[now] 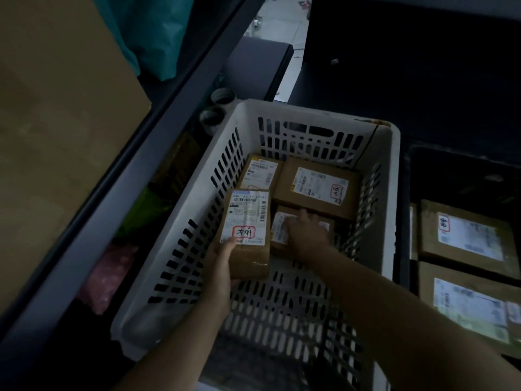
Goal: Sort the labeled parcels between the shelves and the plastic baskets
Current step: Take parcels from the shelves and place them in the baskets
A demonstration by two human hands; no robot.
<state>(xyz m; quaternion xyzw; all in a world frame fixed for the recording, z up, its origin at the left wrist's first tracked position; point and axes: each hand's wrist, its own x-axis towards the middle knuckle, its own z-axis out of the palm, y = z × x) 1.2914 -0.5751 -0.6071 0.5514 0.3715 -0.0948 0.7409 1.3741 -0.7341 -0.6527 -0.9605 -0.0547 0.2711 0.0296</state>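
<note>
Parcel (248, 218) gripped at its near end by left hand (225, 258), inside white basket (393, 198) by the left wall, long axis pointing away. Right hand (307, 232) just beside, fingers on smaller parcel (280, 230) on the basket floor; grip unclear.

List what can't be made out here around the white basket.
Head view only:
- Low parcel: label mostly covered by the right hand; grip or mere touch unclear.
- Held parcel in the left hand: small print too small to read.
- Right-side parcels: cut by the frame edge, labels blurred.
- Shelf contents left of the white basket: lost in darkness.
</note>
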